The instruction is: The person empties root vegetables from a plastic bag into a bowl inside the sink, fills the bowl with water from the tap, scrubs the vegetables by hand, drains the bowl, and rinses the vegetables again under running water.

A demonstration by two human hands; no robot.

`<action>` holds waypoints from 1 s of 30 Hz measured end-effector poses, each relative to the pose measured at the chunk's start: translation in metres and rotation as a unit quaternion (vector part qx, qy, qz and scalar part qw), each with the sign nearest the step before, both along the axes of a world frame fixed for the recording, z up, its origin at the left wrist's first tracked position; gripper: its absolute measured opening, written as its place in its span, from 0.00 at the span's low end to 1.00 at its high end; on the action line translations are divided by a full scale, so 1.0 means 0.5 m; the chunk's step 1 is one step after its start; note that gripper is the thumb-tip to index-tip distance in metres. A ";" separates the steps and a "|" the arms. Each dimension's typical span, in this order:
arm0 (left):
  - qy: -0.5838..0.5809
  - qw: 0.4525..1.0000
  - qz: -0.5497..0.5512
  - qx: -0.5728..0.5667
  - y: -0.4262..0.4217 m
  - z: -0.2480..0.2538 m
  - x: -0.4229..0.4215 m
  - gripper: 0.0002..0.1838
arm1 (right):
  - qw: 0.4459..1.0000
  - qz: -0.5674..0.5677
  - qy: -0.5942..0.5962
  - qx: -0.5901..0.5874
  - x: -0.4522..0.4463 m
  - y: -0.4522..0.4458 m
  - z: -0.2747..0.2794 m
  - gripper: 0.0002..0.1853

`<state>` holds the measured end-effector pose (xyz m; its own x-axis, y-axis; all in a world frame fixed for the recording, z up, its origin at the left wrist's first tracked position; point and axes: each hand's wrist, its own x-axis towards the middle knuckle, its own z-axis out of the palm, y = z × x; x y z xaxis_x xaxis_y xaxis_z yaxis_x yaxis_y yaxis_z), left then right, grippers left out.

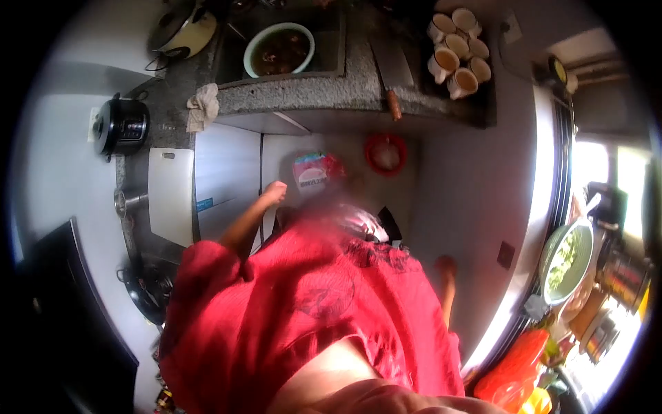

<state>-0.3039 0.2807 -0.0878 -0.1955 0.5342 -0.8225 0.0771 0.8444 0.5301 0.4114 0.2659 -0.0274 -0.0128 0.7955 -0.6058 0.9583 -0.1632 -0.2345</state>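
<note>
My left hand (276,192) hangs in front of my body with its fingers curled in, and nothing shows in it. It is nearest to the white cabinet front (227,162) and a pink-and-white printed plastic bag (314,170) on the floor. Down at my right side, my right hand (447,265) is dark and blurred beside the wall, so its fingers cannot be made out. Ahead on the floor stands a red basin (385,154) with something pale inside.
On the counter (276,96) are a bowl of dark liquid (279,50) in the sink, a cleaver (393,65) with its handle over the edge, and several mugs (443,62). Left are a cutting board (171,196) and a black cooker (123,127); right, a green colander (567,262).
</note>
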 end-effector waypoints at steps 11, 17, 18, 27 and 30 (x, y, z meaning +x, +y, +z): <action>-0.022 0.995 0.082 0.055 -0.038 0.056 0.010 0.08 | 0.886 0.435 -0.071 0.147 -0.020 0.286 -0.010 0.11; -0.020 0.968 0.100 0.229 -0.197 -0.142 -0.032 0.11 | 0.875 0.468 0.091 0.083 -0.101 0.421 -0.139 0.12; 0.019 0.951 0.069 0.301 -0.220 -0.148 -0.035 0.11 | 0.906 0.401 0.137 0.030 -0.129 0.432 -0.146 0.12; 0.114 0.969 0.130 0.175 0.043 0.065 -0.108 0.13 | 0.892 0.441 0.095 0.027 -0.267 0.496 -0.069 0.12; 0.066 0.907 0.192 0.369 0.203 0.043 -0.215 0.09 | 0.947 0.300 0.109 0.039 -0.341 0.528 0.001 0.10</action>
<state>-0.4115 0.3822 -0.0662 -0.5550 0.8012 -0.2237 -0.0431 0.2409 0.9696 0.2411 0.5298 -0.0269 -0.5940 0.6486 -0.4759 0.8009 0.4210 -0.4259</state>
